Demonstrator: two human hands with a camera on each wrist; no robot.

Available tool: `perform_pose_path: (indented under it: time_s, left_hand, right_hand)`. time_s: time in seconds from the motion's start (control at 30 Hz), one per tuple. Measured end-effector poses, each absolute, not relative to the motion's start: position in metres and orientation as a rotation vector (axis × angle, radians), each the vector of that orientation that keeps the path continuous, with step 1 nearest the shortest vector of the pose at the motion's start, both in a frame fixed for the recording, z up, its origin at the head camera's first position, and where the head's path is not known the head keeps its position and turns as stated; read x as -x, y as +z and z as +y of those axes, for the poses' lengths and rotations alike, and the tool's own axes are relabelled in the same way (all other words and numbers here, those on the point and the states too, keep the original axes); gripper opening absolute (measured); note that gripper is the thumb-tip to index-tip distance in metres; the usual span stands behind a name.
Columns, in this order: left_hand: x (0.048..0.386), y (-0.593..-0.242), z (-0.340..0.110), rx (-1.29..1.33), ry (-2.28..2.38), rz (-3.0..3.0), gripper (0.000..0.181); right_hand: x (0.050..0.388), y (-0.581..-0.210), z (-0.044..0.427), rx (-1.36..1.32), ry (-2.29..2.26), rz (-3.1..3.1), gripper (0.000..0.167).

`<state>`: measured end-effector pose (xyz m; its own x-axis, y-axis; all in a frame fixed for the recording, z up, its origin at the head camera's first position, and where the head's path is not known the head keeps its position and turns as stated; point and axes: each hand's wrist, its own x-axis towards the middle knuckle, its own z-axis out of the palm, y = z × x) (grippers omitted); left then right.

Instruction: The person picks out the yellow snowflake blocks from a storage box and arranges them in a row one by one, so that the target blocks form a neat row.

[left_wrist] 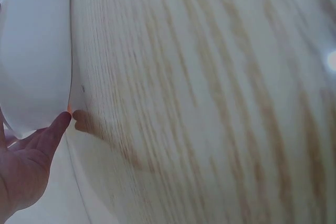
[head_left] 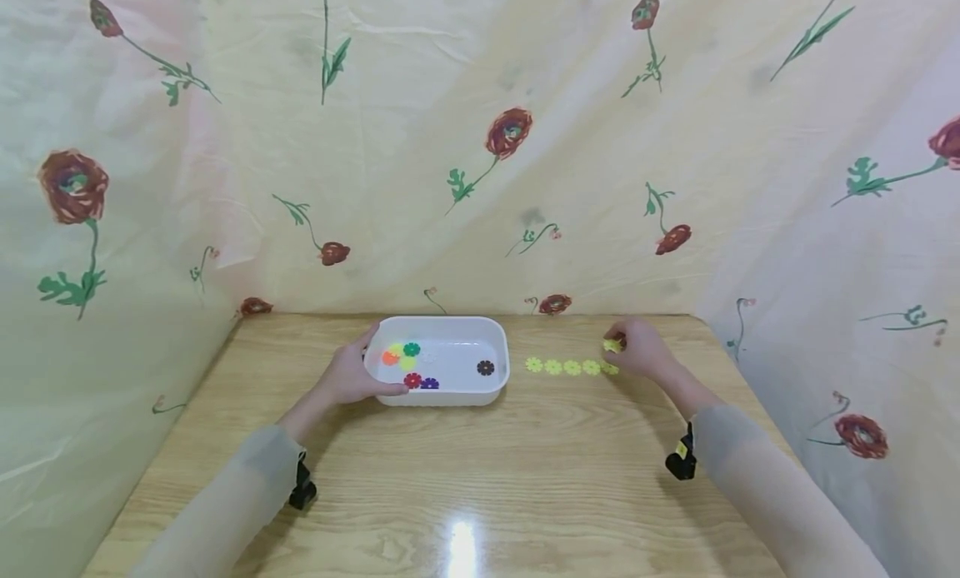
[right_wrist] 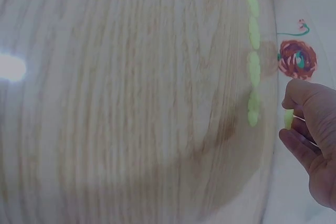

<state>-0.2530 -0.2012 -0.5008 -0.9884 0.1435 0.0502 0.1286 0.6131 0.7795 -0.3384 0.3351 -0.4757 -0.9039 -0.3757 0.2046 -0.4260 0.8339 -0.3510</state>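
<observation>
A white tray (head_left: 442, 399) stands at the back of the table, holding several flower-shaped pieces on its left and a brown one (head_left: 486, 367) on its right. My left hand (head_left: 349, 376) grips the tray's left end, thumb along the front rim; the left wrist view shows the hand (left_wrist: 29, 169) against the tray (left_wrist: 37, 51). To the right of the tray, several yellow flower pieces (head_left: 572, 367) lie in a row. My right hand (head_left: 640, 349) pinches another yellow piece (head_left: 612, 345) above the row's right end. In the right wrist view the pinched piece (right_wrist: 288, 118) shows between thumb and fingers.
The wooden table (head_left: 480, 461) meets a flower-patterned cloth (head_left: 405, 145) at the back and sides. Black wrist devices (head_left: 303, 488) sit at both sleeves. A bright reflection lies on the table's front part.
</observation>
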Motion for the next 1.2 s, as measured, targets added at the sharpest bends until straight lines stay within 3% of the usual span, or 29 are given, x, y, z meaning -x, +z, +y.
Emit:
perform_pose_path:
  time_s: [1.2]
  left_hand:
    - [0.253, -0.499, -0.201, -0.221, 1.337, 2.802, 0.132]
  right_hand:
    - [0.319, -0.49, 0.361, -0.573, 0.558, -2.958, 0.028]
